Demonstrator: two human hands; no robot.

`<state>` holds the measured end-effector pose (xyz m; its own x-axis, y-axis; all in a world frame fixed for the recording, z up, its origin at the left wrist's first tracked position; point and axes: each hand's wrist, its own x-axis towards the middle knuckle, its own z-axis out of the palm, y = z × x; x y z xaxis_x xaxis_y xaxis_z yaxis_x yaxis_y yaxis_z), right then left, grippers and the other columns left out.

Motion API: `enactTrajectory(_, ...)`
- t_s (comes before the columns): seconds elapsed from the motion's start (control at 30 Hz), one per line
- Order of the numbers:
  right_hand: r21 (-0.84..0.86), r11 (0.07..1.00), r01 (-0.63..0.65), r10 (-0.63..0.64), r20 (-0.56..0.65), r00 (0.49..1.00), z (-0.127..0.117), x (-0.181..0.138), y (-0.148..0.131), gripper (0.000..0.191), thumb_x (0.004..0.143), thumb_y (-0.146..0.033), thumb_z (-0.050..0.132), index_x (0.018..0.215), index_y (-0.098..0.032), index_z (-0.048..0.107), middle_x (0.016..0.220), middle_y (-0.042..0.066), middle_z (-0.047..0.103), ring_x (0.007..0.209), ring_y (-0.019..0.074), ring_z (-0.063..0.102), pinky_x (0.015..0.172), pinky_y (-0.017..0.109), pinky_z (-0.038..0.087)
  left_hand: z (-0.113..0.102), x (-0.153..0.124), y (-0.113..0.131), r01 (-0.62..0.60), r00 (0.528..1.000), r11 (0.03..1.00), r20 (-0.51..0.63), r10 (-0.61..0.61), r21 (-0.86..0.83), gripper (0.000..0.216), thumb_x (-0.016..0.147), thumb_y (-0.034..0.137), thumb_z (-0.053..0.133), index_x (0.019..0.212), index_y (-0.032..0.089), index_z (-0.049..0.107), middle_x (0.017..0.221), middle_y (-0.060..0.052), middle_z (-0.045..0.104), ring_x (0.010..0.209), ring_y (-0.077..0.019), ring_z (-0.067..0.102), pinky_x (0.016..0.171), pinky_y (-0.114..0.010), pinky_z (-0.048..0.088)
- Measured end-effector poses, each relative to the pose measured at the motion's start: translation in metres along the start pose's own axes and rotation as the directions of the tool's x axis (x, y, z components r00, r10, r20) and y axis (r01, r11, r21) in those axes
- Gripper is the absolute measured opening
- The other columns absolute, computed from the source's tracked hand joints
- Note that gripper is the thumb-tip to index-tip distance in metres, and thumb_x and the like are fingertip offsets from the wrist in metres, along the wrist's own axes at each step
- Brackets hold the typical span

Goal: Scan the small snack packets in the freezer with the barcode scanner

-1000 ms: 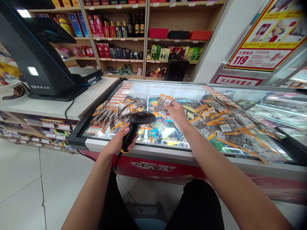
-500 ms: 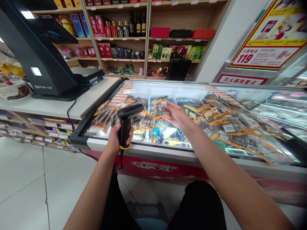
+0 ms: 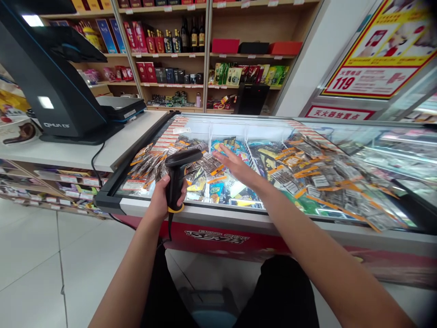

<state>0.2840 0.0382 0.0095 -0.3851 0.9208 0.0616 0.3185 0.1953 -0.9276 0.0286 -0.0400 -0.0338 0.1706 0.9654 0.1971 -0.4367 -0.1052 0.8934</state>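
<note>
White tile floor [image 3: 30, 264] at lower left of frame; wood shelving [image 3: 170, 55] across upper left and centre. Red-fronted chest freezer [image 3: 218, 214] spanning from centre-left to right edge, with glass top as working surface. On that glass: right packet pile [image 3: 327, 177] at right of frame, left packet pile [image 3: 153, 167] at centre-left; contents flat, overlapping, orange-edged. Right hand [image 3: 241, 167] over glass near centre: fingers extended, slightly spread, nothing visible in grasp. Left hand [image 3: 159, 197] at centre-left: fingers wrapped around near-upright handle of black barcode scanner [image 3: 175, 176], head directed towards right of frame. Nearest packet [image 3: 210, 165], at right end of left packet pile: just below and left of right fingertips; long axis apparently slanting upper left to lower right; closer to right hand than to left. Cannot tell contact from clearance at right fingertips.
</note>
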Motion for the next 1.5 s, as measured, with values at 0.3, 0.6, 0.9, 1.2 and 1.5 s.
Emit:
enactTrajectory(0.3, -0.7, 0.613, -0.365, -0.1, -0.527, 0.844, -0.098, -0.053, 0.076, 0.053, 0.076, -0.059, 0.088, 0.107, -0.017, 0.077, 0.128, 0.034, 0.071, 0.146, 0.0665, 0.042, 0.113, 0.089, 0.032, -0.004, 0.002, -0.004, 0.016, 0.999, 0.999, 0.037, -0.015, -0.037, 0.058, 0.084, 0.066, 0.07, 0.113, 0.016, 0.063, 0.069, 0.002, 0.061, 0.039, -0.0094, 0.043, 0.038, -0.023, 0.027)
enactTrajectory(0.6, -0.682, 0.671, -0.29, -0.079, -0.455, 0.887, -0.129, -0.066, 0.097, 0.048, 0.06, -0.053, 0.097, 0.092, -0.027, 0.07, 0.101, 0.015, 0.075, 0.118, 0.0493, 0.068, 0.103, 0.067, 0.054, 0.0, 0.0, -0.002, 0.004, 1.0, 0.999, 0.011, -0.004, 0.046, 0.054, 0.087, 0.065, 0.066, 0.11, 0.017, 0.061, 0.069, 0.003, 0.059, 0.039, -0.0092, 0.041, 0.039, -0.025, 0.028)
enactTrajectory(0.9, -0.191, 0.976, -0.103, -0.032, -0.594, 0.804, -0.058, -0.024, 0.044, 0.046, 0.082, -0.039, 0.08, 0.12, -0.026, 0.056, 0.111, 0.009, 0.069, 0.121, 0.035, 0.065, 0.106, 0.048, 0.053, -0.002, 0.003, -0.004, 0.011, 0.999, 1.0, 0.05, -0.011, 0.012, 0.056, 0.087, 0.067, 0.067, 0.11, 0.017, 0.061, 0.068, 0.003, 0.059, 0.039, -0.009, 0.042, 0.038, -0.023, 0.027)
enactTrajectory(1.2, -0.036, 0.999, -0.012, -0.001, -0.361, 0.932, 0.006, -0.006, 0.006, 0.062, 0.083, -0.029, 0.077, 0.135, -0.031, 0.046, 0.116, 0.009, 0.068, 0.106, 0.03, 0.07, 0.09, 0.042, 0.061, -0.001, 0.001, -0.002, -0.008, 0.995, 1.0, 0.102, 0.005, 0.027, 0.064, 0.087, 0.073, 0.066, 0.116, 0.016, 0.06, 0.069, 0.004, 0.057, 0.039, -0.0087, 0.04, 0.039, -0.024, 0.028)
enactTrajectory(1.5, -0.148, 0.989, 0.012, -0.068, -0.38, 0.922, 0.01, -0.002, 0.005, 0.056, 0.085, -0.019, 0.072, 0.132, -0.03, 0.043, 0.114, 0.007, 0.063, 0.099, 0.0256, 0.068, 0.087, 0.042, 0.059, -0.005, 0.002, -0.007, -0.003, 0.992, 1.0, 0.123, 0.0, 0.022, 0.06, 0.09, 0.072, 0.063, 0.112, 0.017, 0.059, 0.07, 0.004, 0.057, 0.039, -0.0084, 0.041, 0.038, -0.023, 0.027)
